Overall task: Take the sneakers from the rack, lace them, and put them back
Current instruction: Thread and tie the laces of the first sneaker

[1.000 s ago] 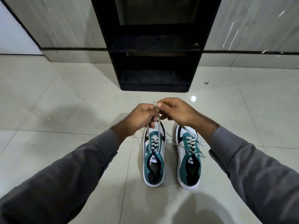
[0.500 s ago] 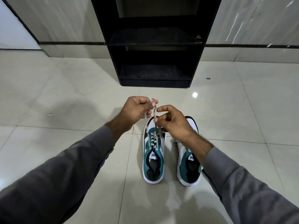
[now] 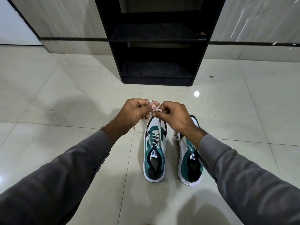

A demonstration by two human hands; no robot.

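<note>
Two teal, white and black sneakers stand side by side on the tiled floor, toes pointing at the rack. The left sneaker (image 3: 155, 158) has its white lace (image 3: 146, 127) pulled up from the top eyelets. My left hand (image 3: 134, 114) pinches one lace end above the toe. My right hand (image 3: 174, 118) pinches the other end, fingertips almost touching the left hand. The right sneaker (image 3: 190, 166) is partly hidden under my right wrist and sleeve; its lace lies loose. The black rack (image 3: 157, 41) stands just beyond, its shelves bare.
Glossy pale floor tiles (image 3: 65, 95) spread all around the shoes. A marbled wall (image 3: 65, 18) with a dark skirting stripe runs behind the rack. A small dark speck (image 3: 211, 76) lies on the floor right of the rack.
My right hand has come back up from low over the shoes to meet the left hand. Both lace ends are held higher and closer together. The view has shifted slightly.
</note>
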